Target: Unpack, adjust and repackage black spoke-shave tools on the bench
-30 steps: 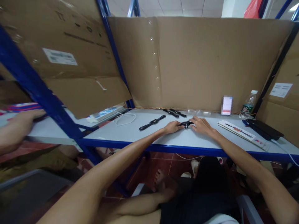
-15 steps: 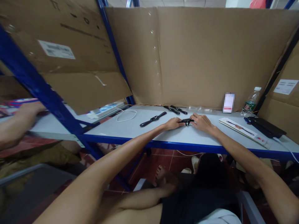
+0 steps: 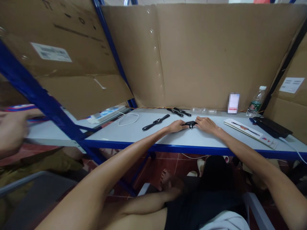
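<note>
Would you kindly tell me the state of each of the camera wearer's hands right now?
Left hand: closed, holding one end of the black watch-like device.
Right hand: closed, holding its other end.

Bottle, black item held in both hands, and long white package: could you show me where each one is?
Bottle (image 3: 254, 106): head view, on its green label.
Held black item (image 3: 191, 124): head view, on its exposed middle.
Long white package (image 3: 250, 132): head view, on its printed upper face.

hands (image 3: 177, 126): both gripping black watch-like piece (image 3: 191, 125) | left: similar piece (image 3: 156, 122) | right: white package (image 3: 249, 132) | rear: bottle (image 3: 255, 104)
</note>
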Demonstrator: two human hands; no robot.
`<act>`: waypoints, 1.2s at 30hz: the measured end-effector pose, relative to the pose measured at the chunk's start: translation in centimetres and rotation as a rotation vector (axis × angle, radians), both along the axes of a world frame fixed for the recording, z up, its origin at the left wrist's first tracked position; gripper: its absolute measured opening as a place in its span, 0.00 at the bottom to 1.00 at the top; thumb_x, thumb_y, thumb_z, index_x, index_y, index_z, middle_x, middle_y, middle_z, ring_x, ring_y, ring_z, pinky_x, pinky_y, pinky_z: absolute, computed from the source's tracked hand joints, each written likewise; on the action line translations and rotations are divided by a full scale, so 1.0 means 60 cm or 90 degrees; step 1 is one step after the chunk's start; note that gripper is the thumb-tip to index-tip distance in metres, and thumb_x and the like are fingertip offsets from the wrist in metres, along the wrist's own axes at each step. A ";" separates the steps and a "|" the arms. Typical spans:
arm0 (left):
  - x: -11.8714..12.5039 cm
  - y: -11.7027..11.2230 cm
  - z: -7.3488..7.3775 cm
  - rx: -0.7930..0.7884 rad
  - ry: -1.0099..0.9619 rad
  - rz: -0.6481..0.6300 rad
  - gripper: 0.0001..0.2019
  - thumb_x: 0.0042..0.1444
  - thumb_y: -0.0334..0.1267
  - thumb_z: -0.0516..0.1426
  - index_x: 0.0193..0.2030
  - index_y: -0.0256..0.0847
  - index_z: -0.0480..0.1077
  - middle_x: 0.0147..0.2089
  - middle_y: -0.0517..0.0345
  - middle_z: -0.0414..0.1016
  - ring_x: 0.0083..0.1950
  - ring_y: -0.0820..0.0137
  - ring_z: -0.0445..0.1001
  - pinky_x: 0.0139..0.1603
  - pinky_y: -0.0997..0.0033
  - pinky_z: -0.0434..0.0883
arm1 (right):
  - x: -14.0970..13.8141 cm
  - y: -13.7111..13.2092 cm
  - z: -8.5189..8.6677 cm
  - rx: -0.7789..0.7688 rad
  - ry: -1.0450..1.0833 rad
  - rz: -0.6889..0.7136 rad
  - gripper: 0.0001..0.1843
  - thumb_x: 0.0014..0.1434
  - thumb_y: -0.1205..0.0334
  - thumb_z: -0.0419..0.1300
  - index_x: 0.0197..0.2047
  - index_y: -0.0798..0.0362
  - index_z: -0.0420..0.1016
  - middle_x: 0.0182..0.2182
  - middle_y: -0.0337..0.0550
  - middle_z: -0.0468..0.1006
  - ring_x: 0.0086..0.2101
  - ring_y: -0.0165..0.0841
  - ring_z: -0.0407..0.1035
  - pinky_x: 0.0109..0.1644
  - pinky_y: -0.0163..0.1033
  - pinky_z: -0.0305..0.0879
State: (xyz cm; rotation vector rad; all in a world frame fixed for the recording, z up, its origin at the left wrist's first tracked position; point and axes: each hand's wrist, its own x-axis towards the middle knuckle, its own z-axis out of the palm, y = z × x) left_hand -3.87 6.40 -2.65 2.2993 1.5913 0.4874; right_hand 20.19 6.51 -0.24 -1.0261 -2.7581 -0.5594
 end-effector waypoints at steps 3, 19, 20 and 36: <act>0.001 -0.001 0.001 0.001 0.003 0.002 0.22 0.60 0.56 0.55 0.25 0.40 0.68 0.24 0.60 0.68 0.28 0.70 0.65 0.32 0.69 0.56 | 0.003 0.000 -0.001 0.004 0.021 0.009 0.14 0.73 0.59 0.54 0.52 0.58 0.76 0.50 0.53 0.77 0.40 0.39 0.75 0.40 0.40 0.60; 0.007 -0.009 0.008 -0.003 0.018 0.009 0.21 0.61 0.56 0.53 0.27 0.40 0.67 0.27 0.58 0.71 0.29 0.69 0.66 0.32 0.69 0.55 | -0.011 -0.020 -0.008 0.061 -0.022 0.086 0.16 0.73 0.58 0.52 0.55 0.55 0.75 0.52 0.53 0.76 0.40 0.37 0.74 0.34 0.37 0.55; 0.008 -0.010 0.009 -0.003 0.019 0.008 0.21 0.61 0.55 0.53 0.27 0.40 0.68 0.27 0.58 0.71 0.29 0.69 0.66 0.32 0.69 0.55 | -0.010 -0.020 -0.008 0.064 -0.023 0.087 0.16 0.73 0.58 0.51 0.55 0.55 0.74 0.52 0.53 0.76 0.40 0.37 0.75 0.34 0.38 0.55; 0.007 -0.011 0.002 0.044 0.046 0.028 0.22 0.62 0.55 0.53 0.25 0.41 0.65 0.27 0.57 0.70 0.29 0.68 0.65 0.31 0.69 0.54 | -0.030 -0.026 -0.012 0.045 -0.040 0.037 0.18 0.75 0.57 0.47 0.55 0.60 0.71 0.51 0.57 0.77 0.44 0.42 0.75 0.34 0.40 0.56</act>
